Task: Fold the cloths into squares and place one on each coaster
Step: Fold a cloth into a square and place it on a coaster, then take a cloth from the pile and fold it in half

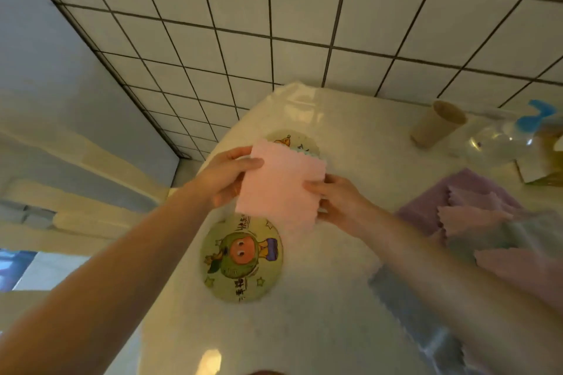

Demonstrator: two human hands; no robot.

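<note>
Fingers point(243, 163) of the left hand point(225, 175) curled round the left edge of a folded pink cloth point(278, 189), thumb across its upper face, remaining fingers tucked beneath. Fingers point(315, 186) of the right hand point(341, 201) pinching the cloth's right edge, thumb on top and the others under. Cloth folded to a rough square, zigzag edges showing along the top and right, held up above the white bench point(350, 143) between two round coasters. Near coaster point(242, 259) flat on the bench just below the cloth, printed with a green cartoon figure with an orange face, nothing on it. Far coaster point(285, 138) partly hidden behind the cloth, with a pale blue zigzag edge of another cloth point(304, 149) peeping out on it. To the right, a heap of unfolded cloths: purple cloth point(457, 195) at the back, pink ones point(475, 216) over it, a light blue cloth point(405, 292) spread nearer under the right forearm. Farther back on the bench, a tilted cardboard tube point(435, 128) and beside it a clear plastic bottle point(499, 140), blurred. White tiled wall point(304, 24) with dark grout behind the bench.
</note>
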